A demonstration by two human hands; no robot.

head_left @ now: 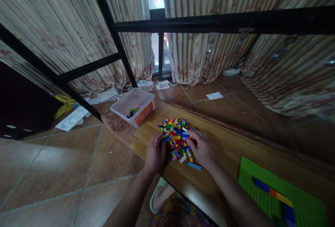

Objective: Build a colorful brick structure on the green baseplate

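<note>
Your left hand (155, 152) sits on left edge of brick pile (178, 138), fingers curled on bricks; cannot tell if it grips any. Your right hand (202, 148) lies on right side of pile, fingers spread flat, holding nothing. Pile in middle of frame on wooden board (230, 143). Clear plastic box (133, 106) above left. Green baseplate (277, 192) at lower right, few bricks stuck on.

A clear plastic bin (133, 105) with an orange label sits on the tiled floor (52, 164) beyond the table (235, 143). A green baseplate (261, 181) carrying a few bricks lies at the right. Striped curtains (196, 45) hang behind black frame bars (222, 21).
</note>
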